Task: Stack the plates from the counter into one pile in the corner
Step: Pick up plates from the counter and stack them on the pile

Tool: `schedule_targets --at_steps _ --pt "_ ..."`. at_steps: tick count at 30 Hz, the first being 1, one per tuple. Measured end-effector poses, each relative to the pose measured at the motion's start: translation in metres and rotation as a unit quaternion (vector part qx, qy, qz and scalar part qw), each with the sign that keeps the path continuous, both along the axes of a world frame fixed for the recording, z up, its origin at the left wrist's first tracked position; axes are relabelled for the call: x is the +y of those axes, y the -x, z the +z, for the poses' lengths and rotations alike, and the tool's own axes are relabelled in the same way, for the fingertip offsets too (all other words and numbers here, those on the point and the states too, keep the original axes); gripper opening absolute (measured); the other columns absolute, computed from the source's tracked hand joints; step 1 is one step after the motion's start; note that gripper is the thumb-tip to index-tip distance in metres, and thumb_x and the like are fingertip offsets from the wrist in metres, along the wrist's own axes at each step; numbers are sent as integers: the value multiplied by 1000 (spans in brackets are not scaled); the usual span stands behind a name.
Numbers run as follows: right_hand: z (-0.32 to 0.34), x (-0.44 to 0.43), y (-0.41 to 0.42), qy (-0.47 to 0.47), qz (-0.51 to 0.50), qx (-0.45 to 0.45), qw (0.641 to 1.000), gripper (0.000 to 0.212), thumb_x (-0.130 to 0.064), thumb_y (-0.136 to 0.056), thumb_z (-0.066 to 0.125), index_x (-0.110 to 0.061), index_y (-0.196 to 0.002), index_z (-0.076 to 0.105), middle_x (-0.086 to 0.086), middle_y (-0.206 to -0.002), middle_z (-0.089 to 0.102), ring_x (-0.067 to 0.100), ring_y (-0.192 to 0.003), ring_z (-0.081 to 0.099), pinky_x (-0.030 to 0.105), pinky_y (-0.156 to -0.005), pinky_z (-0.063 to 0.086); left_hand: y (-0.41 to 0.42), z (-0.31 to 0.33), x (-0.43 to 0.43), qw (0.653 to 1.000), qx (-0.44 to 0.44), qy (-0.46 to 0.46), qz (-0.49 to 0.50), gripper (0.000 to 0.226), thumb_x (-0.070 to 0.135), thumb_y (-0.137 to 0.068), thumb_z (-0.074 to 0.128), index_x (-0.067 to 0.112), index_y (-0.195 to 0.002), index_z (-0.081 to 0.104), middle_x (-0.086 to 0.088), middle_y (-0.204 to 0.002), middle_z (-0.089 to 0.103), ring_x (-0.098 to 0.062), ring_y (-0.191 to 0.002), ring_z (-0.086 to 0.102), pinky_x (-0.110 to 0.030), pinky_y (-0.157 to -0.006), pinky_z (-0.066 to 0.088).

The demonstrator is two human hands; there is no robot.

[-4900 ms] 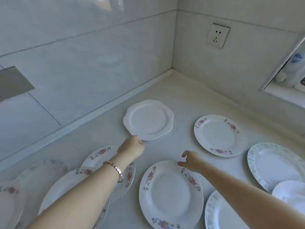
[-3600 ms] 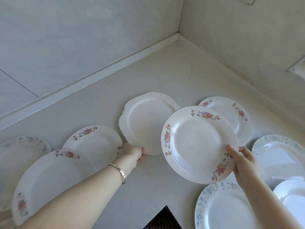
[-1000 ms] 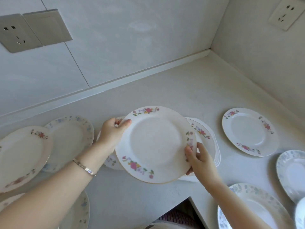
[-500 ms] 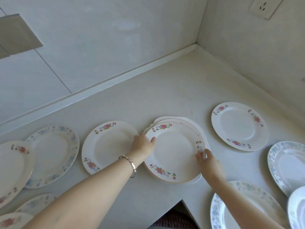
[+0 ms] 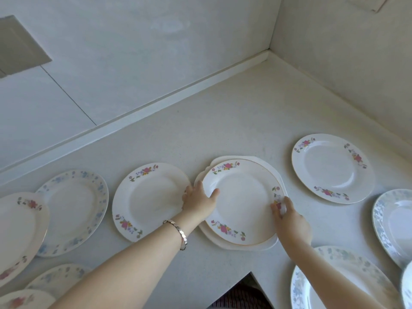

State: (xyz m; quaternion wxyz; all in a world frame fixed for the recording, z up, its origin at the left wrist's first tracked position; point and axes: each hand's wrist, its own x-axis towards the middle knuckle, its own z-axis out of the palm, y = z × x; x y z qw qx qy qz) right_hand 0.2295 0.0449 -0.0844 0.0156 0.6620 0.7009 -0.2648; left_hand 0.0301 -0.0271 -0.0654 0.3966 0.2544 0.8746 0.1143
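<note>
Now that the pile (image 5: 242, 204) lies flat on the surface (image 5: 223, 121), no longer lifted, left hand (image 5: 198, 201) & right hand (image 5: 289, 221) keep grip clamped on its opp. rims, well short of the corner (image 5: 266, 60), w/ loose plates (image 5: 332, 168) unstacked.

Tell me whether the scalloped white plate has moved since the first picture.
Yes. The scalloped white plate now lies nearer the person than the floral plate by the right wall; earlier it lay beyond it, toward the corner.
</note>
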Motion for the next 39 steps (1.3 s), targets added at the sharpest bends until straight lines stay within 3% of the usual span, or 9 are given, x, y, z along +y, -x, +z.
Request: schedule_targets --at_steps 3,5,11,14,16,24,30,34,39 --pt "-1 1 5 3 -32 6 999 46 -50 -94 31 -25 -133 36 16 -97 68 34 -89 64 32 -65 41 10 5 -15 1000 16 -9 22 56 49 -92 37 25 -143 29 -12 -143 31 -35 -131 33 -42 -106 30" --pt "-3 1 6 9 -39 1 999 47 -51 -94 30 -25 -133 34 17 -98 68 34 -89 64 32 -64 39 19 7 -33 984 33 -74 162 51 36 -90 48 22 -138 38 -14 -141 36 -36 -128 39 -44 -105 33" --pt "6 3 7 22 -20 -13 999 52 -46 -94 33 -15 -136 27 20 -100 66 32 -78 59 33 -62 40 54 -5 -111 835 52 -19 548 64 13 -79 61 -4 -134 30 -26 -141 32 -40 -127 39 -42 -105 35" --pt "14 -3 10 -25 -19 1 1000 55 -40 -95 34 -12 -140 22 20 -106 66 36 -88 64 34 -65 42 70 -20 -125 717 -107 -133 676 49 7 -86 55 0 -132 40 -18 -134 50 -30 -112 55 -44 -96 44" --pt "22 -11 16 -33 1 41 999 52 -34 -94 39 -15 -140 24 16 -115 64 36 -96 63 34 -68 40 75 -24 -132 692 -180 -186 674 43 2 -89 53 3 -131 49 -16 -124 58 -24 -98 54 -43 -92 46" --pt "42 -32 37 41 98 156 982 32 -20 -92 49 -14 -124 50 -6 -55 44 10 -55 46 26 -56 38 81 15 -138 729 -147 -294 601 39 -1 -91 53 -4 -129 49 -22 -134 53 -29 -109 56 -44 -97 45" --pt "64 -37 58 93 86 265 956 43 -35 -94 45 -17 -132 43 -4 -87 60 11 -78 60 22 -70 51 66 59 -124 780 -146 -364 487 12 -4 -89 52 3 -87 63 -3 -73 70 -12 -63 62 -17 -42 53" --pt "77 -21 56 136 2 409 902 51 -36 -96 39 -24 -143 22 4 -87 64 22 -71 64 34 -67 53 46 68 -97 822 -194 -372 385 20 -3 -89 52 7 -75 62 7 -50 70 -6 -48 66 -18 -44 54" --pt "60 3 18 49 -47 266 962 60 -34 -87 60 -12 -138 38 13 -113 64 31 -96 64 35 -78 49 11 50 -58 883 -246 -299 266 21 -2 -88 54 9 -72 61 -3 -60 67 -6 -41 63 -20 -43 54"
